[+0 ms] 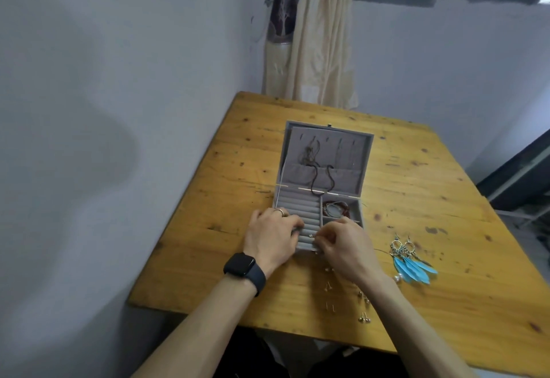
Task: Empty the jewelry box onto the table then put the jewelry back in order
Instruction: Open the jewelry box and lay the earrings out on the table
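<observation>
A grey jewelry box (367,166) stands open on the wooden table (208,199), lid tilted back with cords and chains hanging in it. Bracelets (337,209) lie in its right compartment. My left hand (272,233) curls over the box's front left corner and the ring rolls. My right hand (345,242) pinches a small earring at the front ring rolls; the piece is mostly hidden by the fingers. A small stud (310,235) sits in the rolls between the hands. Blue feather earrings (412,261) lie to the right. Small stud earrings (329,287) lie in front of the box.
More small earrings (364,318) lie near the table's front edge, by my right forearm. A cream curtain (312,50) hangs behind the table's far corner. A wall runs along the left; the table's front edge is close to my body.
</observation>
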Motion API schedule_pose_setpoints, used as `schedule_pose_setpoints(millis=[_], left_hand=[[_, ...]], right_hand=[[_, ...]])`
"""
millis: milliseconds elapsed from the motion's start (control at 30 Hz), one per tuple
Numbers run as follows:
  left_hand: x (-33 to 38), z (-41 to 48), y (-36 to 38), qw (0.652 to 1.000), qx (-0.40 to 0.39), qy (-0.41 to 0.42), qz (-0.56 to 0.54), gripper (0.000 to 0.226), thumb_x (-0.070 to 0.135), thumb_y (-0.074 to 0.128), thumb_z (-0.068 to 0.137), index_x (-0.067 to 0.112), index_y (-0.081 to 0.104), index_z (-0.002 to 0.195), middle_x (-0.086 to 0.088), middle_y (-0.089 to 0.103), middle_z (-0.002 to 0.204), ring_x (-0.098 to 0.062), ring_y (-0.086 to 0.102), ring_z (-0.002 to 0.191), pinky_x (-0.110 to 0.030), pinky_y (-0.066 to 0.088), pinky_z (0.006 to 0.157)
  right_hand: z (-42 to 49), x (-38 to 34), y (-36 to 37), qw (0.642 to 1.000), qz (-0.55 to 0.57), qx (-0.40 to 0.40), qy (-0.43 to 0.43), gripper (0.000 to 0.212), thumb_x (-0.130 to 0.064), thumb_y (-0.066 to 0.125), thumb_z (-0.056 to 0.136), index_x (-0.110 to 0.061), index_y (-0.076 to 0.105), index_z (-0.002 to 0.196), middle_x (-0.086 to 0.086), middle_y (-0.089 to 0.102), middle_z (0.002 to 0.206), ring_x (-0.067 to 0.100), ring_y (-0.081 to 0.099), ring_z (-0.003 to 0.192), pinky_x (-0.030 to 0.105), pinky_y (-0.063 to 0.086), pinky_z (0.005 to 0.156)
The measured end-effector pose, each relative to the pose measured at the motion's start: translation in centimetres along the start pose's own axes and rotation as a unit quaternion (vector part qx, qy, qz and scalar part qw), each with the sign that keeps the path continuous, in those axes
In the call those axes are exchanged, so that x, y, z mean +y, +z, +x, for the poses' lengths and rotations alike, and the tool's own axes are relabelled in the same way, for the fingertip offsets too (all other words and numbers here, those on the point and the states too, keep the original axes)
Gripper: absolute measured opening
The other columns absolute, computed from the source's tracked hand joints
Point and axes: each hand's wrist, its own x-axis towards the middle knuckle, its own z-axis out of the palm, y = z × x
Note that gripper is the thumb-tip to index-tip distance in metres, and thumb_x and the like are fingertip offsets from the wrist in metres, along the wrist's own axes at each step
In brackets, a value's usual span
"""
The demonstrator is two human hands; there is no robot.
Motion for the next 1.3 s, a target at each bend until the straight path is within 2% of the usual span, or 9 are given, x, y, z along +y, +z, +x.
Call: schedule_pose_setpoints(millis=[67,167,233,400,600,867,1033,1167,1300], left_hand=[[0.3,0.3,-0.4,0.999,-0.008,0.032,0.031,0.028,0.043,0.047,0.1,0.042,0.062,0.124,0.009,0.064,0.117,-0.016,0.056,0.11,-0.036,0.036,0.096],[0.6,0.6,-0.4,0.992,-0.03,0.103,0.069,0.031,0.041,0.047,0.102,0.048,0.057,0.131,0.009,0.059,0.126,-0.017,0.053,0.113,-0.036,0.035,0.094],[0.4,0.6,-0.3,0.986,-0.034,0.137,0.092,0.033,0.039,0.047,0.103,0.049,0.055,0.133,0.009,0.058,0.129,-0.017,0.053,0.113,-0.034,0.036,0.09],[0.7,0.7,-0.4,0.968,-0.045,0.212,0.13,0.029,0.033,0.046,0.104,0.043,0.063,0.126,0.008,0.062,0.126,-0.018,0.057,0.108,-0.031,0.04,0.086],[1.9,1.4,-1.3,0.974,-0.074,0.177,0.121,0.023,0.032,0.053,0.1,0.037,0.073,0.11,0.017,0.067,0.114,-0.013,0.059,0.102,-0.029,0.044,0.084],[3.2,2.6,-1.9,0.979,-0.137,0.099,0.11,0.008,0.034,0.064,0.093,0.034,0.072,0.092,0.015,0.068,0.1,-0.012,0.064,0.098,-0.031,0.054,0.075],[3.3,1.7,-2.8,0.993,-0.096,0.007,-0.071,0.013,0.047,0.068,0.089,0.034,0.067,0.086,0.017,0.065,0.086,-0.006,0.063,0.082,-0.035,0.058,0.07],[8.3,-1.9,-3.7,0.981,-0.06,0.043,-0.179,0.01,0.047,0.073,0.085,0.039,0.067,0.083,0.021,0.065,0.082,0.003,0.061,0.076,-0.025,0.057,0.066],[13.6,-5.4,-0.7,0.982,-0.096,0.089,-0.132,0.015,0.053,0.07,0.085,0.039,0.074,0.091,0.021,0.067,0.095,-0.001,0.055,0.091,-0.026,0.049,0.075]], right_hand=[[-1.0,0.4,-0.3,0.998,0.059,0.026,0.011,0.012,-0.031,0.068,0.092,-0.023,0.075,0.098,-0.01,0.06,0.096,0.009,0.057,0.089,0.029,0.053,0.082],[-3.2,1.1,-1.3,0.986,0.151,0.066,0.029,0.003,-0.029,0.071,0.09,-0.028,0.074,0.091,-0.013,0.061,0.09,0.0,0.058,0.081,0.014,0.048,0.071],[-5.1,1.6,-1.9,0.975,0.198,0.095,0.034,0.01,-0.027,0.075,0.087,-0.034,0.071,0.083,-0.013,0.064,0.086,0.001,0.059,0.08,0.009,0.044,0.068],[-9.8,3.8,-2.6,0.949,0.281,0.123,0.077,0.012,-0.022,0.078,0.084,-0.032,0.073,0.078,-0.009,0.066,0.08,0.007,0.061,0.078,0.013,0.045,0.064],[-14.4,7.1,-2.3,0.935,0.289,0.146,0.143,0.007,-0.025,0.076,0.085,-0.032,0.074,0.085,-0.021,0.064,0.092,0.006,0.062,0.085,0.017,0.05,0.068],[-17.0,8.7,-1.6,0.926,0.297,0.177,0.155,0.006,-0.018,0.075,0.087,-0.023,0.074,0.086,-0.007,0.065,0.094,0.007,0.062,0.085,0.013,0.049,0.067],[-17.6,9.8,-1.7,0.934,0.266,0.192,0.141,0.009,-0.019,0.075,0.087,-0.028,0.072,0.087,-0.012,0.063,0.095,0.01,0.062,0.082,0.018,0.051,0.065],[-18.3,12.2,-2.0,0.954,0.21,0.171,0.132,0.004,-0.03,0.073,0.088,-0.032,0.073,0.091,-0.021,0.058,0.099,0.009,0.06,0.091,0.028,0.054,0.07],[-17.7,13.4,-2.2,0.972,0.149,0.148,0.107,0.005,-0.031,0.075,0.086,-0.031,0.074,0.091,-0.019,0.057,0.094,0.01,0.053,0.096,0.042,0.054,0.076]])
